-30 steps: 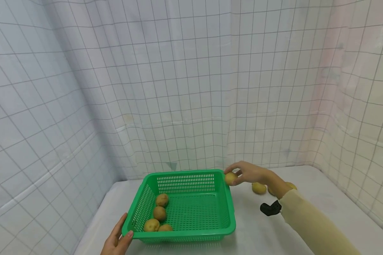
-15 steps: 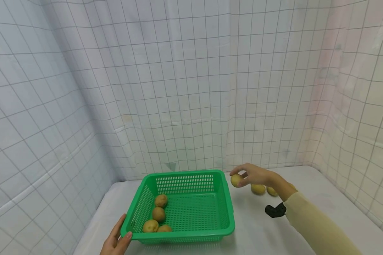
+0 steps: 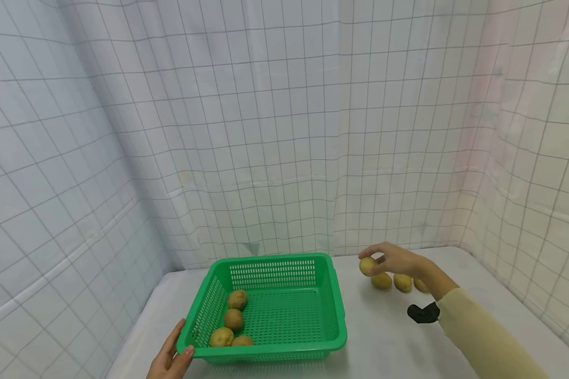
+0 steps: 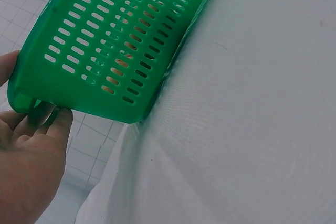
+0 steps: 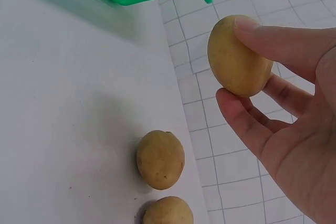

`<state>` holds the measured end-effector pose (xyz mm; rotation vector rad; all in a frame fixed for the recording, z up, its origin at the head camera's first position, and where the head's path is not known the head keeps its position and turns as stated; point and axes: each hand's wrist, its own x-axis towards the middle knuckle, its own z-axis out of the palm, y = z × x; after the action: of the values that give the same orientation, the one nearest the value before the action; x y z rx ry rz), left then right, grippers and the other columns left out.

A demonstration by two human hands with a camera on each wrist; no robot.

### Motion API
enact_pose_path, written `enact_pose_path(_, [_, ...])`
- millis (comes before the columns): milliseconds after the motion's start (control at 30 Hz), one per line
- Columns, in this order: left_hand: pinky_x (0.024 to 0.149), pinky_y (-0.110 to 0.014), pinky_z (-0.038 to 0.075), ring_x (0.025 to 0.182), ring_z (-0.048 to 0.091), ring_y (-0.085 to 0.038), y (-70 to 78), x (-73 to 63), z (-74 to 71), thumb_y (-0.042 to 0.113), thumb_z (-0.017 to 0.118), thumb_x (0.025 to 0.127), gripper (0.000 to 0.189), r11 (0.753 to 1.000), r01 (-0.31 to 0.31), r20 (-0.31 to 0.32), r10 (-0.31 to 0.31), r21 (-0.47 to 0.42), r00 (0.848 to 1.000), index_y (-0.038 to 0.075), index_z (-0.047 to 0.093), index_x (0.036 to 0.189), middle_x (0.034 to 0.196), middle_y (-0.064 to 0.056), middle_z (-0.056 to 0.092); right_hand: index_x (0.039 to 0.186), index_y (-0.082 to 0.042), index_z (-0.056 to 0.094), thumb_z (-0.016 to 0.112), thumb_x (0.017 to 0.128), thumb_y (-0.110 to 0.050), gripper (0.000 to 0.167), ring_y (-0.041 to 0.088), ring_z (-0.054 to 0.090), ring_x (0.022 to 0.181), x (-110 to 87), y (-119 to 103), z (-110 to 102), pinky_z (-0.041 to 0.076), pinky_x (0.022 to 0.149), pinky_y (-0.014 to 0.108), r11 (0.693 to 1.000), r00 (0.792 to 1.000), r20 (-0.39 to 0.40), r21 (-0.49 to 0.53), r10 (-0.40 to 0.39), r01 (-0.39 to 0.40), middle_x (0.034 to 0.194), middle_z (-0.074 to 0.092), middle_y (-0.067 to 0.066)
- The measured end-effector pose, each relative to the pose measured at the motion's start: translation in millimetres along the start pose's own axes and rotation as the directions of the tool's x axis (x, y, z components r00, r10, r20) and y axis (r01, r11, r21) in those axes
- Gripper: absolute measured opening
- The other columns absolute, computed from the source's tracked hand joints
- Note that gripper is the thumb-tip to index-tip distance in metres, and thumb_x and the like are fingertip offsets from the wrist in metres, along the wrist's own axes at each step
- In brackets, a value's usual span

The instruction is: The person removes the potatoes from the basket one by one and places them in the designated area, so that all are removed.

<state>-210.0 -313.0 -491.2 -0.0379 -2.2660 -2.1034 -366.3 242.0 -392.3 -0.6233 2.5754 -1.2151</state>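
Observation:
My right hand [image 3: 392, 259] pinches a potato [image 5: 239, 56] between thumb and fingers, up off the table to the right of the green basket [image 3: 275, 347]. Just beyond it, a row of potatoes lies on the table, the nearest one [image 3: 381, 281] right under the held one in the head view. My left hand [image 3: 169, 357] grips the basket's near left corner, thumb on the rim and fingers beneath it, as the left wrist view [image 4: 34, 163] of that hand shows. Inside the basket, several potatoes [image 3: 234, 319] lie along its left side and near left corner.
A white cloth covers the table [image 3: 374, 337], and gridded white curtains [image 3: 265, 131] stand behind it and at both sides. A black strapped device [image 3: 424, 313] sits at my right wrist, by the pale yellow sleeve [image 3: 488, 331].
My right hand has moved right, away from the basket's right rim, with the potato still pinched. More of the potatoes on the table show now. The left hand keeps its grip on the corner.

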Motion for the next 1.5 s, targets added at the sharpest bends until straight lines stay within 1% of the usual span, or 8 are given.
enact_pose_path(233, [0.092, -0.019, 0.051, 0.106, 0.052, 0.013, -1.8, -0.9, -0.2, 0.024, 0.062, 0.106, 0.090, 1.000, -0.018, 0.016, 0.018, -0.004, 1.000, -0.004, -0.002, 0.163, 0.161, -0.036, 0.012, 0.139, -0.010, 0.064, 0.078, 0.095, -0.019, 0.047, 0.047, 0.049, 0.132, -10.4, 18, -8, 0.044, 0.106, 0.063, 1.000, 0.999, -0.041, 0.027, 0.009, -0.008, 0.151, 0.049, 0.018])
enact_pose_path(533, [0.094, -0.019, 0.050, 0.106, 0.051, 0.015, -3.1, -2.2, 0.8, 0.027, 0.064, 0.105, 0.093, 1.000, -0.011, 0.017, 0.011, -0.007, 1.000, -0.003, -0.002, 0.164, 0.162, -0.035, 0.012, 0.141, -0.005, 0.062, 0.078, 0.094, -0.018, 0.051, 0.041, 0.055, 0.126, -23.4, 36, -16, 0.045, 0.104, 0.060, 0.997, 0.996, -0.073, 0.072, 0.042, -0.037, 0.149, 0.047, 0.021])
enact_pose_path(833, [0.094, -0.021, 0.051, 0.106, 0.052, 0.013, -5.1, -3.9, 0.4, 0.027, 0.065, 0.104, 0.094, 1.000, 0.011, -0.009, -0.011, -0.003, 1.000, -0.003, -0.001, 0.164, 0.162, -0.035, 0.013, 0.142, -0.003, 0.060, 0.078, 0.095, -0.020, 0.054, 0.051, 0.049, 0.130, -35.7, 52, -26, 0.051, 0.098, 0.058, 0.996, 0.992, -0.109, 0.069, 0.059, -0.052, 0.154, 0.041, 0.027])
enact_pose_path(1067, [0.095, -0.020, 0.050, 0.104, 0.050, 0.016, -5.5, -4.5, -0.4, 0.031, 0.067, 0.102, 0.098, 0.999, 0.048, -0.011, -0.048, -0.014, 0.999, 0.000, -0.002, 0.165, 0.164, -0.032, 0.011, 0.144, 0.002, 0.055, 0.076, 0.096, -0.017, 0.056, 0.052, 0.049, 0.129, -46.0, 64, -30, 0.051, 0.100, 0.055, 0.996, 0.983, -0.170, 0.066, 0.074, -0.064, 0.151, 0.042, 0.029])
enact_pose_path(1300, [0.092, -0.014, 0.048, 0.107, 0.049, 0.018, -2.9, -3.5, 0.3, 0.026, 0.065, 0.104, 0.094, 0.999, 0.030, 0.012, -0.029, -0.033, 1.000, -0.001, -0.002, 0.164, 0.165, -0.033, 0.006, 0.146, 0.004, 0.053, 0.076, 0.096, -0.021, 0.061, 0.054, 0.047, 0.130, -60.4, 72, -37, 0.048, 0.101, 0.061, 0.995, 0.974, -0.208, 0.056, 0.087, -0.077, 0.152, 0.041, 0.031])
enact_pose_path(1333, [0.092, -0.013, 0.047, 0.107, 0.048, 0.018, -2.0, -2.9, 0.3, 0.026, 0.064, 0.104, 0.094, 0.999, 0.030, 0.014, -0.029, -0.030, 0.999, 0.000, -0.002, 0.165, 0.165, -0.032, 0.005, 0.146, 0.005, 0.052, 0.076, 0.096, -0.021, 0.061, 0.055, 0.046, 0.130, -62.6, 74, -39, 0.048, 0.101, 0.061, 0.996, 0.973, -0.216, 0.056, 0.086, -0.076, 0.152, 0.041, 0.031])
enact_pose_path(1367, [0.093, -0.014, 0.047, 0.112, 0.049, 0.013, -1.0, -2.8, 0.0, 0.026, 0.064, 0.105, 0.092, 1.000, 0.021, 0.017, -0.021, -0.019, 1.000, -0.001, -0.002, 0.165, 0.165, -0.033, 0.005, 0.146, 0.006, 0.052, 0.076, 0.097, -0.020, 0.060, 0.055, 0.046, 0.130, -64.8, 75, -41, 0.048, 0.101, 0.062, 0.996, 0.971, -0.224, 0.052, 0.082, -0.072, 0.152, 0.041, 0.032])
enact_pose_path(1500, [0.093, -0.015, 0.047, 0.114, 0.047, 0.012, 2.2, -2.4, -0.4, 0.025, 0.062, 0.106, 0.089, 1.000, 0.004, 0.011, -0.004, 0.012, 1.000, -0.001, 0.000, 0.165, 0.165, -0.034, 0.006, 0.145, 0.008, 0.051, 0.073, 0.098, -0.018, 0.058, 0.057, 0.045, 0.130, -72.5, 82, -48, 0.048, 0.101, 0.062, 0.998, 0.964, -0.259, 0.030, 0.062, -0.056, 0.150, 0.042, 0.033])
